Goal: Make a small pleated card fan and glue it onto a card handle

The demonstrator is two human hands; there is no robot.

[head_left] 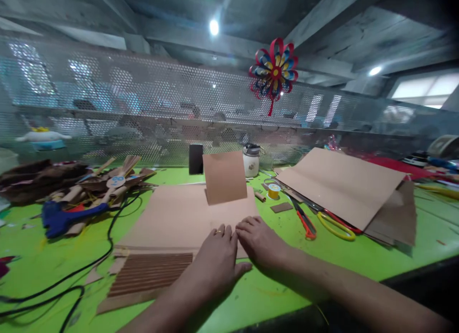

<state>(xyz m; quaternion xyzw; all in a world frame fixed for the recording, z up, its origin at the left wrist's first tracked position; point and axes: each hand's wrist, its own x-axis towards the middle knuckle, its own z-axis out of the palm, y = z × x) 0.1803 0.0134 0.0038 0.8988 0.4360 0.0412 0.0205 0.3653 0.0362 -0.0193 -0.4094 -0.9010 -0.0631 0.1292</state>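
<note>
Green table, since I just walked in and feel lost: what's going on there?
Someone's left hand and right hand are close together on the near part of a brown sheet. A square brown piece stands up from that sheet. A ribbed brown piece lies at the near left, while an orange-handled tool and scissors lie to the right on the green table.

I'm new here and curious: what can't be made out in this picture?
In the head view:
What lies directly under the left hand and right hand: covered by them.
White bottle, left side: behind the raised brown card.
Black cable: cut off by the left edge.
Shapes beyond the mesh screen: blurred, veiled by the mesh.
</note>
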